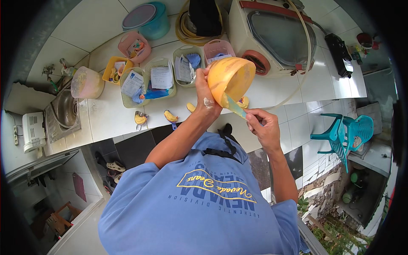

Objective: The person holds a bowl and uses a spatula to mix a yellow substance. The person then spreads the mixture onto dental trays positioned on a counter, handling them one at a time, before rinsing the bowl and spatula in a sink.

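Note:
My left hand (205, 94) grips a yellow-orange mixing bowl (221, 75), tilted so that its mouth faces right. A white smear marks the back of that hand near the wrist. Between the fingers of my right hand (264, 128) is a pale green spatula (235, 106); its blade reaches to the bowl's lower rim and carries some yellowish paste. Below the bowl, along the counter (180, 135), lie yellow-filled dental impression trays: one (140, 118) at the left, one with a blue handle (171, 117), and a small yellow piece (191, 107). Another yellow piece (244, 102) shows partly behind the spatula.
Green baskets (126, 100) with paper slips, pink baskets (145, 52) and a yellow basket (106, 76) stand behind. A windowed machine (240, 32) stands at the back right, a sink (68, 111) at the left beside a bucket (87, 83). Teal chairs (340, 131) are at the right.

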`<state>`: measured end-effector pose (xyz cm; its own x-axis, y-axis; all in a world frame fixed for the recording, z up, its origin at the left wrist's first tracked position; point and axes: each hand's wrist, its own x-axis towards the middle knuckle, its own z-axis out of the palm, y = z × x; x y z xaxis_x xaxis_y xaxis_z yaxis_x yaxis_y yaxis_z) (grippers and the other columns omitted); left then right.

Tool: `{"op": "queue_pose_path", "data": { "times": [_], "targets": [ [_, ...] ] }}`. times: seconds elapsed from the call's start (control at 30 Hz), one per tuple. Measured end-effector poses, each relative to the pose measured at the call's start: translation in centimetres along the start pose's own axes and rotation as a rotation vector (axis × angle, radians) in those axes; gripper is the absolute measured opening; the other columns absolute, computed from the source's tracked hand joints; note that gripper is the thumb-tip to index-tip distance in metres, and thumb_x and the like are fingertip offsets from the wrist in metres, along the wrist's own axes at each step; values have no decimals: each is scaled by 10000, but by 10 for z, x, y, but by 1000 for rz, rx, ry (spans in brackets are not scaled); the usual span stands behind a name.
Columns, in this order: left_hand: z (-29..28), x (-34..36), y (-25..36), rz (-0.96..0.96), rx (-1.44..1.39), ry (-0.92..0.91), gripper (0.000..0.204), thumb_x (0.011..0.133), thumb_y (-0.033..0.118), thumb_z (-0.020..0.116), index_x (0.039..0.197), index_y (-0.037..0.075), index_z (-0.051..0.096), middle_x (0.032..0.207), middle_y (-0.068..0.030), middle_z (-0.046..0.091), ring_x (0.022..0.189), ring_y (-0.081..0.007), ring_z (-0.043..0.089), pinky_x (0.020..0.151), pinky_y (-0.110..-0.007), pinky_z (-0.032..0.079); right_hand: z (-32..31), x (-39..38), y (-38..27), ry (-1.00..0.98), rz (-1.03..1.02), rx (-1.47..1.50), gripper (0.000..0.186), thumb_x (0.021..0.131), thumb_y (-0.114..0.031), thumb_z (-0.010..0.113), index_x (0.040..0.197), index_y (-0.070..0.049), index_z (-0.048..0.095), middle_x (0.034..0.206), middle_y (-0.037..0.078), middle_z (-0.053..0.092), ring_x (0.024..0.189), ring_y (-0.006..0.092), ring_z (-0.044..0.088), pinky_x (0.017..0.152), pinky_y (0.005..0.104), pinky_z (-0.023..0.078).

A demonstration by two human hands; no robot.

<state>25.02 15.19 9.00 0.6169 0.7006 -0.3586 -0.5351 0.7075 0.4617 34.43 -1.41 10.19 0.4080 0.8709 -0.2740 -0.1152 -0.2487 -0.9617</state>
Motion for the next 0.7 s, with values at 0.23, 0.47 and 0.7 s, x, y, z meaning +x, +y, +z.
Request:
{"op": "queue_pose_path", "data": {
  "times": [0.23,0.47,0.7],
  "targets": [
    [-26,9,-9,35,18,73,383,884,334,369,1099,71,544,1083,-80,622,1005,-221,612,900,-382,494,-10,-19,8,238,-33,80,229,912,-136,649,1080,16,684,656,-3,574,582,33,484,486,182,343],
    [-85,5,25,42,53,172,425,896,349,350,1135,56,544,1143,-105,612,1041,-243,610,915,-403,504,-35,-23,65,591,-5,-293,241,907,-134,642,1077,32,681,749,46,659,627,78,570,632,230,461],
    [-118,-23,50,23,79,261,366,895,316,388,1135,75,524,1133,-93,609,1038,-227,611,919,-385,503,-8,-10,124,845,49,-626,231,860,-133,645,1043,0,691,785,125,696,642,152,625,618,287,488]
  ]
}}
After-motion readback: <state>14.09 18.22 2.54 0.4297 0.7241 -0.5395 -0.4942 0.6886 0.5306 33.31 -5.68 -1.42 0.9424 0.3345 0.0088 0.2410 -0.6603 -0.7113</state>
